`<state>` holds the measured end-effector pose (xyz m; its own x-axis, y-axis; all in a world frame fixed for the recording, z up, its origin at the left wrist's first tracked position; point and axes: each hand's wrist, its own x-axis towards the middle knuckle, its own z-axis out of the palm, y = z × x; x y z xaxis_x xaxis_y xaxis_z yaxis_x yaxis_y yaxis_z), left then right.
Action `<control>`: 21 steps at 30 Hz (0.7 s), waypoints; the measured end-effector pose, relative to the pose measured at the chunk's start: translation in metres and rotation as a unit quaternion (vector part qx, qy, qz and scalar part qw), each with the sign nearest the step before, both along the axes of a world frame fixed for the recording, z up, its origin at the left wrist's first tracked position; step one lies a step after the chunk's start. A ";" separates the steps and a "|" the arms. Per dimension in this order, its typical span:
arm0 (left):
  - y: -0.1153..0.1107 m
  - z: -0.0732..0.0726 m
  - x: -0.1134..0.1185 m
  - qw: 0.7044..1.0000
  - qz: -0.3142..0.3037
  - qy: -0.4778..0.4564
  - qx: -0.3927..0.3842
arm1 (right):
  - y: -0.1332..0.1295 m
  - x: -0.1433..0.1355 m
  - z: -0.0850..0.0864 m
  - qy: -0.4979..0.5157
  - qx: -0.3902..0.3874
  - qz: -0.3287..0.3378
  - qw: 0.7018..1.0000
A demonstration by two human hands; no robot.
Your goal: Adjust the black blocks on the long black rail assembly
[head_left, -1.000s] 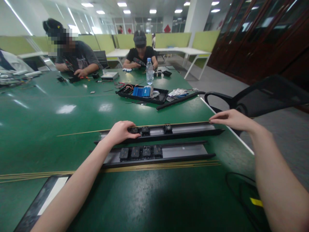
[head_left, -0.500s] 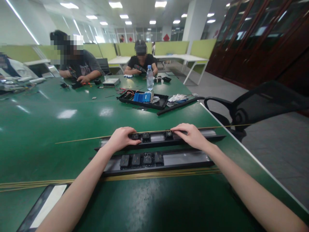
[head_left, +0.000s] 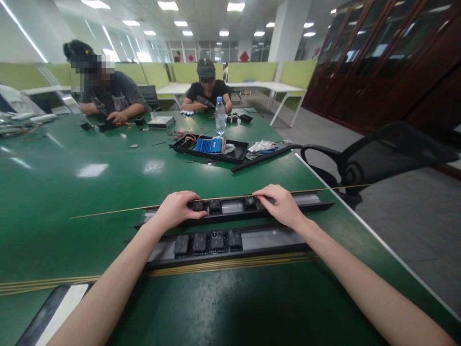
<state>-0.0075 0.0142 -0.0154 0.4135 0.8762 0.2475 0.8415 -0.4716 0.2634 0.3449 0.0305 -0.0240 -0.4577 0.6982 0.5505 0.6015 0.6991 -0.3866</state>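
Note:
A thin brass-coloured rod [head_left: 108, 212] runs along the far edge of a long black channel [head_left: 230, 216] and sticks out past both its ends. My left hand [head_left: 176, 210] is closed at the left part of the channel, fingertips at the rod and thumb on the near side of a black block [head_left: 198, 206]. A second block [head_left: 215, 206] sits just right of the thumb. With thumb and fingertips, my right hand [head_left: 279, 202] pinches the rod beside another black block [head_left: 249, 202]. A nearer black channel [head_left: 266, 236] holds several black blocks [head_left: 199, 242] in a row.
More brass rods [head_left: 230, 264] lie along the near channel. At lower left is a dark flat object with a white strip [head_left: 61, 312]. Further back are a black tray [head_left: 237, 153], gloves [head_left: 261, 148], a bottle [head_left: 220, 117] and two people at work. A chair [head_left: 392, 149] stands at right.
The whole view has shifted slightly to the left. Both hands keep the same hold, and the rod and blocks stay in place relative to the channel as far as I can see.

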 end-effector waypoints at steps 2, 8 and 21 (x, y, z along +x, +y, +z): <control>0.000 0.000 0.000 1.000 0.002 0.008 -0.003 | 0.000 0.000 0.000 -0.007 0.009 -0.001 1.000; 0.001 -0.001 -0.002 1.000 0.000 0.004 -0.003 | -0.001 0.000 -0.001 -0.012 0.033 -0.004 0.999; -0.001 0.002 -0.002 1.000 -0.006 -0.006 -0.018 | -0.003 -0.001 0.006 -0.011 0.008 0.000 1.000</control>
